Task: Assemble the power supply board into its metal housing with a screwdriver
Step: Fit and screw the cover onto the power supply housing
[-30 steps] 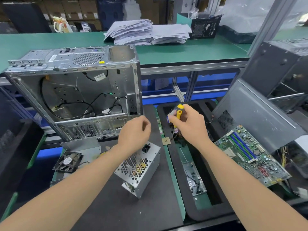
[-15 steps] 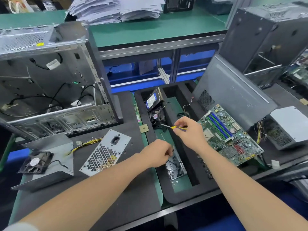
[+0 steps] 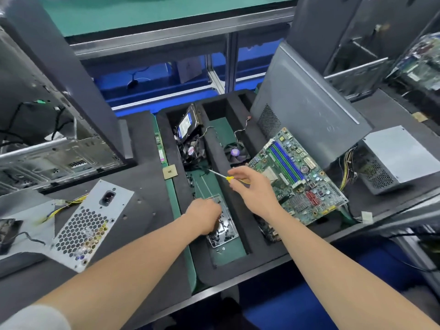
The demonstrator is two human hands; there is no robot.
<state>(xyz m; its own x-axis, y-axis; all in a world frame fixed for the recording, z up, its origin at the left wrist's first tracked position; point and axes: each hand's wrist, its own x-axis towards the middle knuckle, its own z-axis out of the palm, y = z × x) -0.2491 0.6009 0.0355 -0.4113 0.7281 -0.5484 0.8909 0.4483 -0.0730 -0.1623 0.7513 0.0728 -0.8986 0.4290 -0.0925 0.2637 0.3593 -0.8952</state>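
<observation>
My right hand grips a yellow-handled screwdriver, its shaft pointing up and left over the black foam tray. My left hand reaches down into the tray's middle slot, fingers curled over a shiny metal plate strewn with small dark screws; I cannot tell whether it holds one. The silver power supply with honeycomb vent and yellow wires lies on the black mat at left. The open metal computer case stands behind it at far left.
A green motherboard leans on the tray's right side. A hard drive and fans sit in the tray's far slots. A grey side panel and a second power supply stand at right. A small fan lies at far left.
My view has swung right and down. My left hand left the power supply and went into the tray's screw plate. My right hand turned the screwdriver from upright to nearly flat.
</observation>
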